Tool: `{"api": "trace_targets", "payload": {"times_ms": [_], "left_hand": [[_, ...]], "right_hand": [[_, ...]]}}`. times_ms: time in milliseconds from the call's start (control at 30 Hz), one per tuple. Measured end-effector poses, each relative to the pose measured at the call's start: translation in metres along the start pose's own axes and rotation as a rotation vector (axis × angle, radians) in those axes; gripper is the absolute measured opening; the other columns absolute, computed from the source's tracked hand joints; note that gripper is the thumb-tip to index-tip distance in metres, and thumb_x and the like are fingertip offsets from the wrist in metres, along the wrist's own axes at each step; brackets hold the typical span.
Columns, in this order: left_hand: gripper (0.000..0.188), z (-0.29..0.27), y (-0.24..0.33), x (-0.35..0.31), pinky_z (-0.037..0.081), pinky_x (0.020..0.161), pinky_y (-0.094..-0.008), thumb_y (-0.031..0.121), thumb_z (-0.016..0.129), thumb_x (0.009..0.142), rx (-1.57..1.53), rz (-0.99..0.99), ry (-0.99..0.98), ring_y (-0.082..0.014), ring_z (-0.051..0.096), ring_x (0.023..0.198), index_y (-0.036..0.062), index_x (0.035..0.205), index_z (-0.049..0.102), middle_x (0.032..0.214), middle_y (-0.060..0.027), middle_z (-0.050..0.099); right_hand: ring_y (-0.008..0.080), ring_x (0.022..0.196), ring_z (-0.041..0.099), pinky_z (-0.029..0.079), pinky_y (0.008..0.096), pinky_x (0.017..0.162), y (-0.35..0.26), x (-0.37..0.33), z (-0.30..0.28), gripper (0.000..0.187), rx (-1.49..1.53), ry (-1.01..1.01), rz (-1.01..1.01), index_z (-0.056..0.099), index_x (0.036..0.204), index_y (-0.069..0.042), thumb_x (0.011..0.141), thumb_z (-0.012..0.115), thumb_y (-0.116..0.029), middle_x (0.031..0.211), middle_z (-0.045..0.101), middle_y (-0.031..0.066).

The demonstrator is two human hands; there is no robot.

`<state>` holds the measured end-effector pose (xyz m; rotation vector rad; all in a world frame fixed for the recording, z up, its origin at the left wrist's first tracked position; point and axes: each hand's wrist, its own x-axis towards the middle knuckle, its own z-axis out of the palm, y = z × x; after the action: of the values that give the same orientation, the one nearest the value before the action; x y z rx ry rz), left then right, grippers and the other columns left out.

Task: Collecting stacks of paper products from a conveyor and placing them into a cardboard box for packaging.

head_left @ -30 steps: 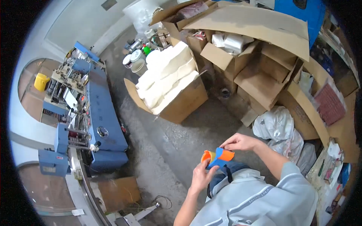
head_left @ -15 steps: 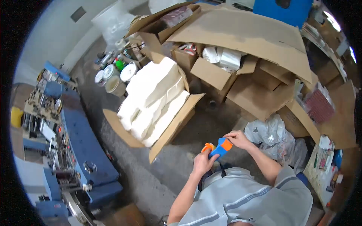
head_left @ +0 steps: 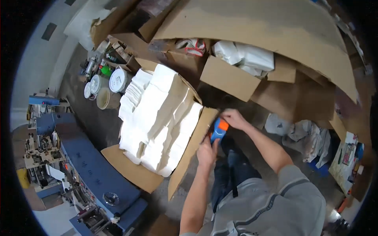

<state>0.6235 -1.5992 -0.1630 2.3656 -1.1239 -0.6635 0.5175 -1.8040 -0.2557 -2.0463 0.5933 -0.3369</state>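
The left hand (head_left: 206, 152), clamped on the blue tool (head_left: 217, 134), and right hand (head_left: 233, 118), grip unclear, have neared the box flap (head_left: 192, 151), apparently bringing work there.

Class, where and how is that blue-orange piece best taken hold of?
The blue-orange piece is probably best gripped by its blue end, coming from the person's side: it slants with that end toward the body, where the left hand holds it.

The handheld object (head_left: 219, 131) is blue and orange.
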Motion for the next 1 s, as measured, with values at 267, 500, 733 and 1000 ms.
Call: {"api": "trace_targets", "payload": {"times_ms": [267, 500, 733, 1000], "left_hand": [[0.048, -0.057, 0.004, 0.06, 0.053, 0.062, -0.0478, 0.041, 0.071, 0.086, -0.017, -0.065, 0.144, -0.0414, 0.067, 0.072, -0.0008, 0.11, 0.066, 0.08, -0.0249, 0.067], [0.041, -0.071, -0.004, 0.051, 0.052, 0.058, -0.0473, 0.041, 0.076, 0.081, 0.116, -0.099, 0.042, -0.0396, 0.065, 0.063, 0.0021, 0.084, 0.063, 0.068, -0.0202, 0.065], [0.038, -0.097, -0.006, 0.038, 0.047, 0.057, -0.0445, 0.035, 0.082, 0.076, 0.16, -0.006, 0.14, -0.0356, 0.06, 0.058, 0.0045, 0.082, 0.06, 0.065, -0.0164, 0.061], [0.036, -0.088, -0.005, 0.035, 0.048, 0.062, -0.0416, 0.034, 0.081, 0.078, 0.308, 0.025, 0.159, -0.0321, 0.061, 0.058, 0.005, 0.082, 0.06, 0.064, -0.0134, 0.062]], "right_hand": [[0.0206, 0.086, 0.067, 0.052, 0.0315, 0.077, -0.008, 0.105, 0.007, 0.011, 0.382, -0.001, 0.009, 0.072, 0.093, 0.001, 0.086, 0.066, -0.005, 0.09, 0.069, 0.0108], [0.0158, 0.086, 0.066, 0.051, 0.0297, 0.079, 0.021, 0.143, 0.006, 0.012, 0.457, 0.069, 0.115, 0.071, 0.095, 0.002, 0.087, 0.068, -0.008, 0.089, 0.069, 0.008], [0.0158, 0.088, 0.066, 0.051, 0.0289, 0.08, 0.005, 0.165, 0.017, 0.01, 0.59, -0.016, 0.008, 0.071, 0.096, 0.001, 0.088, 0.067, -0.003, 0.09, 0.068, 0.0077], [0.0144, 0.094, 0.062, 0.05, 0.0304, 0.085, -0.002, 0.175, 0.057, 0.074, 0.756, 0.012, 0.072, 0.036, 0.149, -0.007, 0.085, 0.073, -0.006, 0.105, 0.067, 0.0067]]}}
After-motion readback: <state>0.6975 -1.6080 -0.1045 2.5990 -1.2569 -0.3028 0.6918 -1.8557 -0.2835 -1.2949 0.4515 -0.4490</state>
